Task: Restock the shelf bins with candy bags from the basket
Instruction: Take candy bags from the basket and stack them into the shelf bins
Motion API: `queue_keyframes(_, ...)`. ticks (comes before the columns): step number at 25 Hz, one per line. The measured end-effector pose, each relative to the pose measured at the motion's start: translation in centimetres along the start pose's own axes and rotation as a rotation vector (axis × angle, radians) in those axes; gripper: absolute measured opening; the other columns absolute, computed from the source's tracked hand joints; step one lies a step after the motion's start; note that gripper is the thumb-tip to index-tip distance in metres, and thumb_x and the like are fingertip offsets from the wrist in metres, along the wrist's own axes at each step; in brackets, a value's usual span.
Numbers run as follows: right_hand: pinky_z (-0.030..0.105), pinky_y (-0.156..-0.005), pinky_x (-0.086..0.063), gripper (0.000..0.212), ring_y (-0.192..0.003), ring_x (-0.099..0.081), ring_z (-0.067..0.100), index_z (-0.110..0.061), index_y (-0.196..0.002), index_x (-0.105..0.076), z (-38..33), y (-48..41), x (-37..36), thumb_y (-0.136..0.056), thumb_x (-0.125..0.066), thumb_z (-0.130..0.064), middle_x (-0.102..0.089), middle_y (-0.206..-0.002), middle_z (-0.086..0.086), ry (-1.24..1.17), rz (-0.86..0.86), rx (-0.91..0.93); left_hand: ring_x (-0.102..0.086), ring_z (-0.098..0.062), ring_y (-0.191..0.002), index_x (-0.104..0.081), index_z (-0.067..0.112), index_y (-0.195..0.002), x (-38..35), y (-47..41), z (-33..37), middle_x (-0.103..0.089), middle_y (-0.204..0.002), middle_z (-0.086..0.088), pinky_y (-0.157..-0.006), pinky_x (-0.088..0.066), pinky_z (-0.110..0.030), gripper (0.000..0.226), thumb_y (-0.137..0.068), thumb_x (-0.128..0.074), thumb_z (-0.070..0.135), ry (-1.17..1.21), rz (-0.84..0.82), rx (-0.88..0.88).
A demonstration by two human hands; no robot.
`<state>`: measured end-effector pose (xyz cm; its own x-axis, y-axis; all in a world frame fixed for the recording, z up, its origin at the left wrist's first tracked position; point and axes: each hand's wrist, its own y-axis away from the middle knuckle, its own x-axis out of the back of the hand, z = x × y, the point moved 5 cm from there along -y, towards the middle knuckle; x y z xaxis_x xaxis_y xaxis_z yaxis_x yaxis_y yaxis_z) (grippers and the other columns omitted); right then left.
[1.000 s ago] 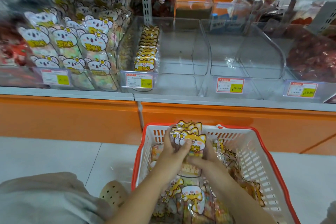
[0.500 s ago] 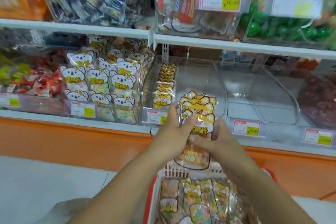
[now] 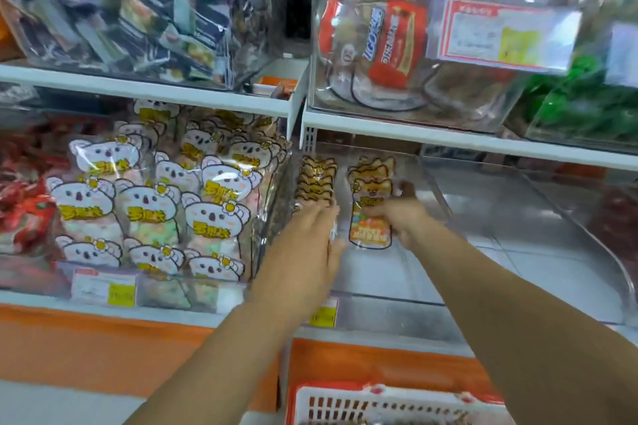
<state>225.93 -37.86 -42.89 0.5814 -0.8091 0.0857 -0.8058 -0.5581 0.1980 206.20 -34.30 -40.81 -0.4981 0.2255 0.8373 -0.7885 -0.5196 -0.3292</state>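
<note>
My right hand (image 3: 402, 219) grips a small stack of yellow fox candy bags (image 3: 370, 203) and holds them upright inside the clear shelf bin (image 3: 397, 272). My left hand (image 3: 312, 241) reaches into the same bin with straight fingers, touching the row of matching fox bags (image 3: 316, 179) that stands along the bin's left wall. Only the rim of the red and white basket (image 3: 362, 404) shows at the bottom edge.
The bin to the left is packed with white koala candy bags (image 3: 155, 203). A clear bin (image 3: 538, 228) stands to the right. The white upper shelf (image 3: 414, 129) hangs low over the bins and carries more clear bins of snacks. Price tags line the fronts.
Both hands carried the fox bags up from the basket and forward into the bin. My left hand let go of the stack and moved onto the row of bags at the left.
</note>
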Motion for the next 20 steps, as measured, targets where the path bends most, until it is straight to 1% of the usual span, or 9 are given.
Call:
queue_keyframes(2,0.035,-0.058,-0.053,0.071,-0.099,-0.062,0.029,-0.009,-0.122,-0.041,1.1,-2.5,-1.0,-0.067,-0.068,0.025,-0.060,-0.116,0.011,-0.059,-0.034,-0.013,-0.021,-0.015,-0.147,-0.040,0.023,-0.145,1.1,1.1,0.6,-0.034,-0.155,0.001,-0.121,-0.016,-0.034,0.049,-0.099,-0.035,0.039,-0.132,0.123,-0.133)
queue_keyframes(4,0.031,-0.054,-0.054,0.078,-0.099,-0.063,0.030,-0.006,-0.132,-0.042,2.2,-4.3,-1.7,-0.065,-0.069,0.023,-0.061,-0.120,0.012,-0.056,-0.062,-0.040,-0.023,-0.018,-0.147,-0.047,0.024,-0.140,1.9,1.4,0.5,-0.039,-0.153,0.000,-0.120,-0.015,-0.040,0.046,-0.095,-0.045,0.036,-0.237,0.214,-0.181)
queue_keyframes(8,0.044,-0.084,-0.055,0.105,-0.109,-0.058,0.033,-0.011,-0.147,-0.018,3.1,-5.2,-1.7,-0.064,-0.076,0.016,-0.052,-0.119,0.011,-0.096,0.054,-0.087,-0.023,-0.021,-0.147,-0.050,0.024,-0.138,1.2,1.5,-1.7,-0.038,-0.154,-0.002,-0.119,-0.018,-0.043,0.050,-0.089,-0.054,0.034,-0.392,0.184,-0.156)
queue_keyframes(9,0.044,-0.084,-0.054,0.107,-0.103,-0.059,0.032,-0.012,-0.148,-0.015,3.2,-5.3,-1.4,-0.064,-0.076,0.014,-0.051,-0.119,0.010,-0.106,0.092,-0.092,-0.023,-0.020,-0.147,-0.050,0.025,-0.138,0.9,1.7,-1.9,-0.037,-0.154,-0.002,-0.118,-0.019,-0.044,0.049,-0.090,-0.052,0.036,-0.410,0.169,-0.146)
queue_keyframes(11,0.036,-0.068,-0.053,0.100,-0.090,-0.061,0.028,-0.014,-0.147,-0.019,3.3,-5.0,-1.5,-0.068,-0.074,0.011,-0.055,-0.121,0.010,-0.057,0.057,-0.093,-0.025,-0.020,-0.147,-0.052,0.026,-0.137,0.6,1.8,-2.2,-0.038,-0.154,-0.003,-0.117,-0.021,-0.043,0.047,-0.091,-0.047,0.038,-0.428,0.162,-0.126)
queue_keyframes(13,0.032,-0.064,-0.050,0.093,-0.099,-0.060,0.029,-0.014,-0.145,-0.024,3.6,-4.7,-1.8,-0.069,-0.073,0.009,-0.057,-0.125,0.008,0.052,0.000,-0.095,-0.028,-0.020,-0.146,-0.054,0.026,-0.135,0.6,1.8,-2.2,-0.041,-0.152,-0.003,-0.116,-0.023,-0.044,0.046,-0.092,-0.046,0.040,-0.429,0.181,-0.127)
queue_keyframes(16,0.040,-0.086,-0.051,0.109,-0.120,-0.052,0.032,-0.016,-0.153,-0.004,3.4,-4.4,-2.0,-0.071,-0.073,0.008,-0.048,-0.136,0.008,0.099,-0.004,-0.122,-0.029,-0.020,-0.145,-0.055,0.026,-0.135,0.6,1.7,-2.3,-0.042,-0.152,-0.003,-0.116,-0.025,-0.045,0.046,-0.092,-0.048,0.040,-0.417,0.198,-0.126)
queue_keyframes(18,0.042,-0.105,-0.042,0.113,-0.129,-0.046,0.033,-0.012,-0.153,0.003,2.2,-3.6,-1.7,-0.073,-0.076,-0.001,-0.040,-0.143,0.011,0.178,0.009,-0.150,-0.029,-0.021,-0.145,-0.054,0.026,-0.135,0.6,1.8,-2.2,-0.042,-0.152,-0.004,-0.116,-0.023,-0.044,0.047,-0.092,-0.047,0.040,-0.413,0.198,-0.121)
queue_keyframes(20,0.033,-0.104,-0.041,0.106,-0.129,-0.046,0.031,-0.011,-0.153,0.000,0.5,-1.4,-1.2,-0.078,-0.074,-0.006,-0.038,-0.148,0.012,0.295,0.009,-0.107,-0.030,-0.021,-0.145,-0.053,0.025,-0.135,0.7,1.8,-1.9,-0.043,-0.151,-0.004,-0.117,-0.021,-0.043,0.048,-0.091,-0.045,0.041,-0.412,0.193,-0.124)
